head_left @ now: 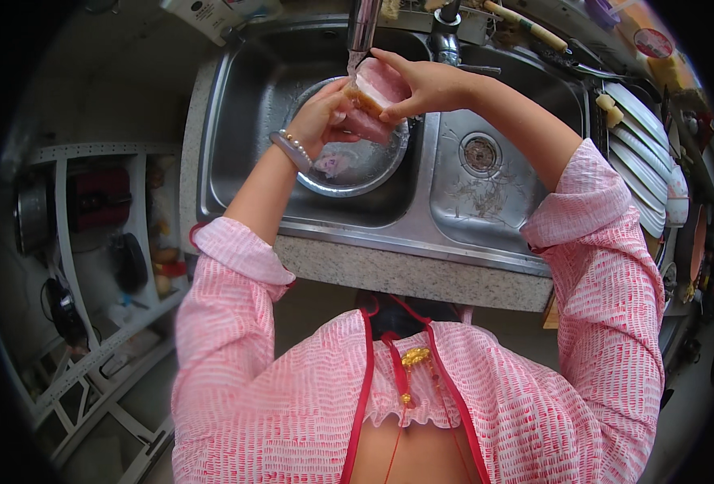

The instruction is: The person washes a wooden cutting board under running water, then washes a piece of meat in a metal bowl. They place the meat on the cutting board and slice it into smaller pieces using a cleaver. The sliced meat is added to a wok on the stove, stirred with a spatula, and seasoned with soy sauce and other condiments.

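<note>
Both hands hold a piece of raw meat [387,81], pink with a white fat layer and a brownish rind, under the stream from the faucet spout [364,27]. My left hand [322,118] grips its left and lower side, with a bracelet on the wrist. My right hand [414,85] holds its upper right side, thumb near the rind. Below them a round metal basin [348,192] stands in the left sink bowl [242,121]. Water and a small pinkish piece [332,163] lie in the basin. The meat's underside is partly hidden by my left fingers.
The right sink bowl [514,224] has thin scraps around its drain strainer [481,154]. A faucet base with a lever [447,45] stands behind the divider. White plates [638,157] stand in a rack at the right. A granite counter edge [405,275] runs in front; white shelving [69,254] is at the left.
</note>
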`<control>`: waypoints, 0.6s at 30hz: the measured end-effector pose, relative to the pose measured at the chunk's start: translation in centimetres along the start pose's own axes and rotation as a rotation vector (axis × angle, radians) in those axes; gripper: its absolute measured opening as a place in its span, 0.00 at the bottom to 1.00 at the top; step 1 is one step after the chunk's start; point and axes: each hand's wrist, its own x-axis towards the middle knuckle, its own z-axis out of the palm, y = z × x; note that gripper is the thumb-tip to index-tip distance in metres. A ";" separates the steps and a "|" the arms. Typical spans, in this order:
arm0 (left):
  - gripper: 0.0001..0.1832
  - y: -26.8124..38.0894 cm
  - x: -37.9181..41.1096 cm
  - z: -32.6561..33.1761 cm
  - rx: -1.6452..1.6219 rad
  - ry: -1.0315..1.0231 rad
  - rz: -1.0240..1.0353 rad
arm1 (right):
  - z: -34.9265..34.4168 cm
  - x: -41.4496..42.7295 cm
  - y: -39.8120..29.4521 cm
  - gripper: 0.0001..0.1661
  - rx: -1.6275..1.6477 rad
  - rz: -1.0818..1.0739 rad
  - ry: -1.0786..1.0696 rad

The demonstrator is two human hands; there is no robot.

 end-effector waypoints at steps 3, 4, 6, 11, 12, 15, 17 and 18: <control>0.21 -0.8 0.4 0.2 -0.113 0.087 -0.017 | 1.1 0.6 0.0 0.63 -0.052 0.119 0.029; 0.22 -1.0 0.6 0.5 -0.095 0.121 0.007 | 1.7 1.1 0.5 0.65 -0.012 0.111 0.083; 0.22 -1.5 0.7 1.2 -0.062 0.195 0.052 | 2.1 1.4 0.4 0.66 0.133 0.194 0.077; 0.26 -0.8 0.4 0.9 -0.214 -0.011 0.004 | 3.9 1.9 -0.2 0.68 0.473 0.200 -0.054; 0.26 -0.9 0.5 0.5 -0.228 -0.014 0.000 | 4.7 2.3 0.5 0.66 0.475 0.127 0.021; 0.27 -0.4 0.2 0.0 -0.251 -0.056 -0.029 | 5.3 3.5 0.9 0.65 0.190 -0.081 0.134; 0.27 0.0 -0.1 -0.4 -0.268 -0.096 -0.027 | 4.8 3.3 -0.1 0.56 0.210 -0.049 0.169; 0.27 0.1 -0.1 -0.6 -0.280 -0.118 -0.015 | 5.0 3.1 -0.6 0.55 0.219 -0.091 0.241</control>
